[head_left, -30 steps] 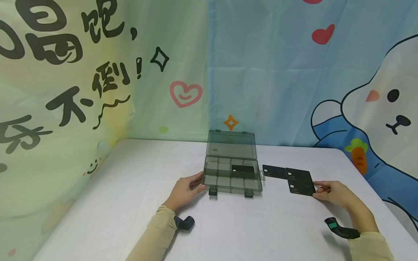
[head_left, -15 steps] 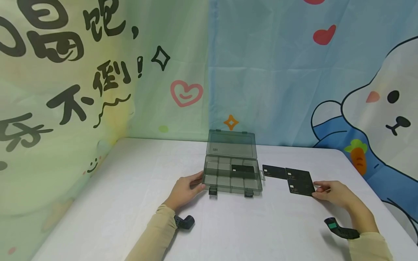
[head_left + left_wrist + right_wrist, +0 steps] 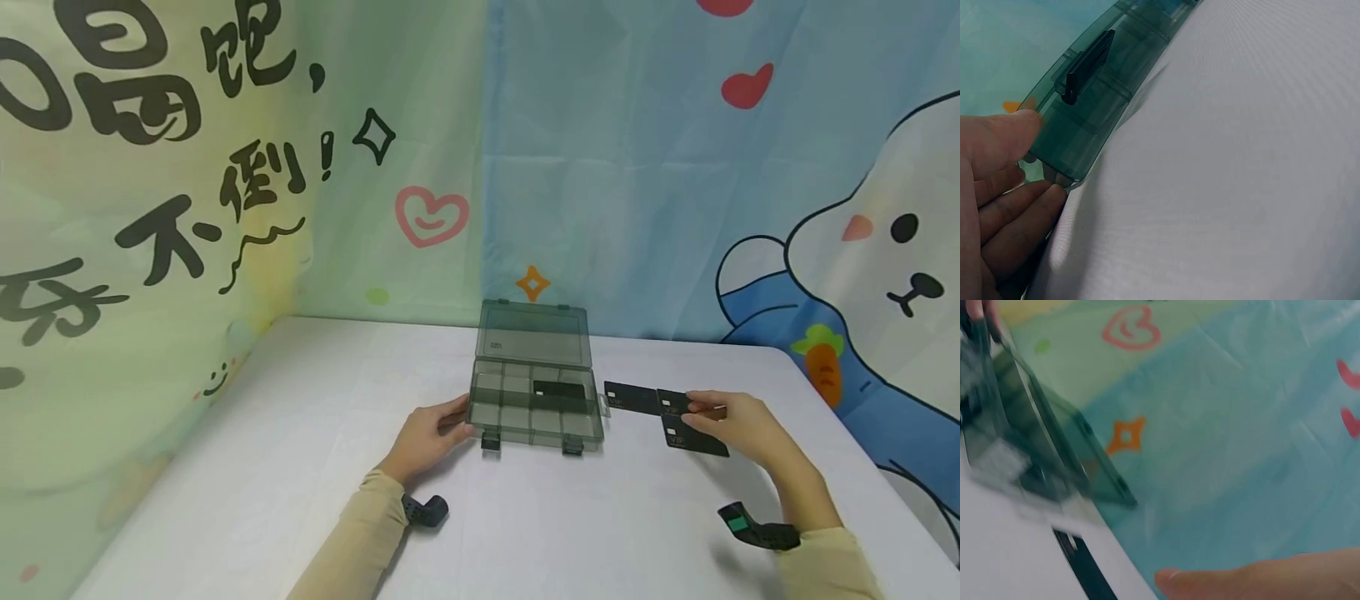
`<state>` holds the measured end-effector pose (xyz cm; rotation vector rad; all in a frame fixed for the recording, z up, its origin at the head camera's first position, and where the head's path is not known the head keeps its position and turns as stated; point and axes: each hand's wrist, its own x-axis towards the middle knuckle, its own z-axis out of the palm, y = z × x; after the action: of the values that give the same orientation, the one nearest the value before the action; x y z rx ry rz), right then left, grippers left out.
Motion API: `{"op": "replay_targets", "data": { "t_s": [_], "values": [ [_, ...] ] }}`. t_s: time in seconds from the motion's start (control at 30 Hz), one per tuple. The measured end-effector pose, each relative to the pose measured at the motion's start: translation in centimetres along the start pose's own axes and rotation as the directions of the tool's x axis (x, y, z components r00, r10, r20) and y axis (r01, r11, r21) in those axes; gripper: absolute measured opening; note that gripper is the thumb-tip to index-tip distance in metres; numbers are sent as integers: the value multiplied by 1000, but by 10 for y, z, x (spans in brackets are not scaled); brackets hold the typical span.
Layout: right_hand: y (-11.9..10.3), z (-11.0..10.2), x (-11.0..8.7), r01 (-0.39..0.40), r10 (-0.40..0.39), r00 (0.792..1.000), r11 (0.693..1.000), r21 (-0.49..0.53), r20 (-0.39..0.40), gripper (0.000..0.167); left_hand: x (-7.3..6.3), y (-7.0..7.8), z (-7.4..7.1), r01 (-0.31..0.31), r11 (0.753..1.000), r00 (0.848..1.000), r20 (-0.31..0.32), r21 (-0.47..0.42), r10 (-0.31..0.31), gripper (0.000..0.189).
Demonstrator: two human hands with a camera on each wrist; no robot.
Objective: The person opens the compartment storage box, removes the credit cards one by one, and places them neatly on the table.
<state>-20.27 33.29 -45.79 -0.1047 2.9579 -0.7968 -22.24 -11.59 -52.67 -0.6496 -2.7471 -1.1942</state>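
A translucent grey-green compartment box (image 3: 532, 417) stands on the table with its lid (image 3: 534, 333) raised. My left hand (image 3: 423, 437) grips its left front corner; in the left wrist view the thumb lies on the front rim and the fingers (image 3: 1025, 219) at the side. One black card (image 3: 559, 397) is in the box's right compartments. To the right lie a black card (image 3: 632, 397), a second (image 3: 673, 402) and a lower VIP card (image 3: 694, 435). My right hand (image 3: 731, 421) is over the second card's right part, thumb and fingers apart; contact cannot be told.
Two black latches (image 3: 572, 446) hang at the box's front edge. A clear side tab (image 3: 604, 406) sticks out toward the cards. The white table (image 3: 570, 525) ends at a printed curtain (image 3: 637, 208) behind. Each wrist wears a black camera band (image 3: 761, 529).
My right hand has left the lower card's right edge and moved up and left to the second card. The lower card stays on the table. My left hand keeps its hold on the box.
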Motion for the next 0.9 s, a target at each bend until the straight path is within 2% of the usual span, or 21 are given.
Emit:
{"op": "replay_targets", "data": {
  "t_s": [0.17, 0.33, 0.47, 0.63, 0.77, 0.9],
  "values": [
    [-31, 10, 9, 57, -56, 998, 998, 20, -41, 57, 0, -3, 3, -7, 1000, 1000, 13, -5, 7, 60],
    [-66, 15, 26, 122, -121, 992, 992, 17, -28, 52, -1, -5, 3, -5, 1000, 1000, 5, -3, 5, 61],
    [-90, 19, 46, 187, -187, 982, 982, -3, 37, 47, -1, -6, 3, -9, 1000, 1000, 1, -1, 9, 60],
    [-107, 25, 68, 278, -268, 952, 959, -54, 148, 41, 0, -6, 2, -22, 1000, 1000, 9, -7, 22, 58],
    [-118, 30, 81, 309, -280, 929, 947, -87, 242, 42, 0, -5, 1, -25, 1000, 1000, 17, 0, 25, 59],
    [-130, 33, 91, 323, -261, 916, 930, -176, 305, 42, 0, -3, -2, -27, 1000, 1000, 15, -1, 27, 59]
  ]
}}
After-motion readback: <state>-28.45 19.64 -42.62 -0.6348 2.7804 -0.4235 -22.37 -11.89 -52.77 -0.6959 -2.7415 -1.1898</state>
